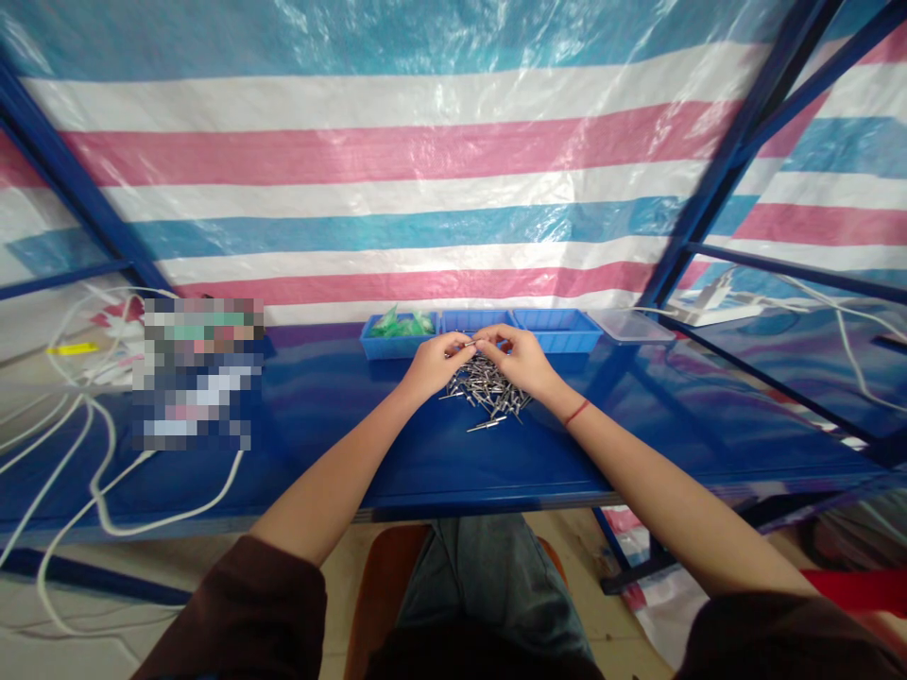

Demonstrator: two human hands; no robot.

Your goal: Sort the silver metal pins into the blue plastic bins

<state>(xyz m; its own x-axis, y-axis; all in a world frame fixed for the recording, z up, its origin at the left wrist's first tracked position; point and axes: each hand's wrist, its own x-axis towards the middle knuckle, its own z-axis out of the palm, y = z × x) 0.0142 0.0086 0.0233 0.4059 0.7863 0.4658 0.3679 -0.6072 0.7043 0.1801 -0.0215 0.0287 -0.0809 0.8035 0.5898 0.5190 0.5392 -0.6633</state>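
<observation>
My left hand (440,365) and my right hand (516,359) meet fingertip to fingertip above the table, both closed in a pinch. A slim, shiny piece shows between the fingertips; it looks like one of the metal pop rivets, though the fingers cover most of it. Below and between the hands lies a loose pile of pop rivets (488,387), silvery with thin shanks. Several stray ones lie at the pile's near edge. Just behind the hands stand blue plastic bins in a row: the left bin (377,348) contains green plastic bags (401,325).
The blue table (425,463) runs across the view. A clear plastic lid (638,327) lies right of the right bin (556,332). White cables (99,472) loop over the left side. A power strip (715,307) sits back right. Blue frame posts (715,198) and striped sheeting (425,156) enclose the table.
</observation>
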